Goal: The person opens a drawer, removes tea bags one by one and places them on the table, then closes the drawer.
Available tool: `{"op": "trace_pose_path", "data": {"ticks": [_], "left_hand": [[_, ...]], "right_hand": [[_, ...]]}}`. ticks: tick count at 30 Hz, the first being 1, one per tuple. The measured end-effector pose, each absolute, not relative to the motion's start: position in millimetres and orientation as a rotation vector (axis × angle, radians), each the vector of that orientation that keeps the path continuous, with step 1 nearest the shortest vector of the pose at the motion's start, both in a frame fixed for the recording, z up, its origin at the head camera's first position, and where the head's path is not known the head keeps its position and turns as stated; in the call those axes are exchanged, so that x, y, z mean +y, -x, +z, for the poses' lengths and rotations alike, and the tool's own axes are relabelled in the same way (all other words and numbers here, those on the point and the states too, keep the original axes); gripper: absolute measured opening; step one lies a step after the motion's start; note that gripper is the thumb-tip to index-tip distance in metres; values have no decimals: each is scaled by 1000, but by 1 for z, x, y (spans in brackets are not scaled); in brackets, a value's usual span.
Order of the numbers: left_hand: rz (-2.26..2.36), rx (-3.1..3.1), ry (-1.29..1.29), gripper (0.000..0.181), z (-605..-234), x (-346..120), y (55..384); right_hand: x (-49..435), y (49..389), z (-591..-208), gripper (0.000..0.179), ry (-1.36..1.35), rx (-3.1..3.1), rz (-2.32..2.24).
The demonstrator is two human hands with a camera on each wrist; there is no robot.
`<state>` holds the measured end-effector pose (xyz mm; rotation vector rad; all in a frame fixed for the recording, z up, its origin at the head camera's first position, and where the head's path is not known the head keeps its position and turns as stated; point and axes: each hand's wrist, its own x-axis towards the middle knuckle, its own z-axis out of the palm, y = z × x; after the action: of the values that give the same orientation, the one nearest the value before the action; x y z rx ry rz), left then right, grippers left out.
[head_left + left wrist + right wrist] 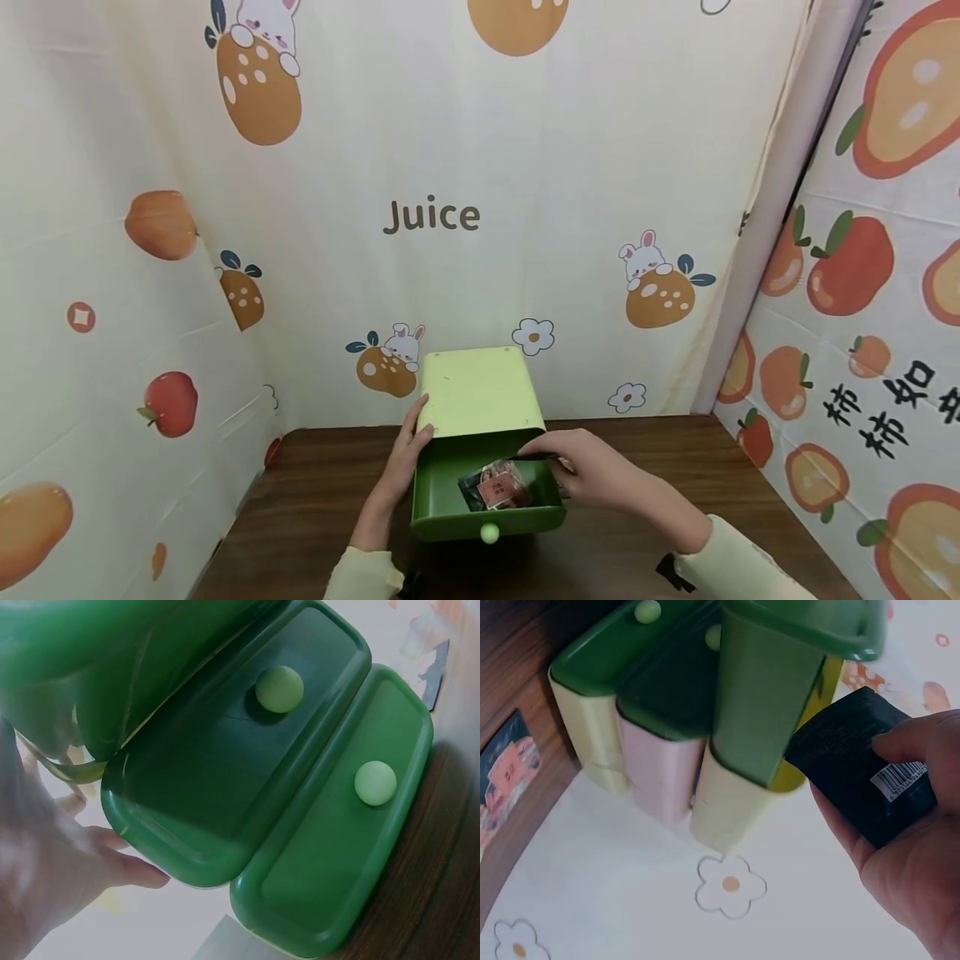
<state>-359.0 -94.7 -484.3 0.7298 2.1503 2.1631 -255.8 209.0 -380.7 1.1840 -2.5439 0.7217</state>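
A dark packet [840,769] is held by the right hand [600,471] at the right rim of the pulled-out top drawer [450,527].

The packet is pinched between thumb and fingers [840,832], the thumb pressed on the barcode face; the left hand [401,458] is laid against the left side of the drawer cabinet [480,392], its fingers nearly straight and nothing enclosed. A second packet [501,485] is seen inside the drawer, and a third [508,776] on the table [337,475] to the cabinet's right. The held packet is judged light, thin and somewhat bendable, probably slick-faced, and little harmed by a firm pinch; it is best gripped across its flat faces near one edge, so that the opposite end is left free and creasing is limited.
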Motion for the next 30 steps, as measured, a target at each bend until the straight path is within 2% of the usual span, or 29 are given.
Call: {"op": "trace_pose_path", "data": {"ticks": [10,16,23,30], "left_hand": [[2174,2136,-740,56,-485,-94,362],[2181,2104,-757,57,-485,-95,364],[2207,2070,-724,55,-487,-97,364],[2194,2080,-731,55,-487,-95,362]], "right_hand": [[269,253,-395,44,-1038,-2549,753],[314,265,-434,45,-809,-2692,738],[357,286,-485,48,-551,-2694,485],[386,304,-521,53,-454,-2725,286]]}}
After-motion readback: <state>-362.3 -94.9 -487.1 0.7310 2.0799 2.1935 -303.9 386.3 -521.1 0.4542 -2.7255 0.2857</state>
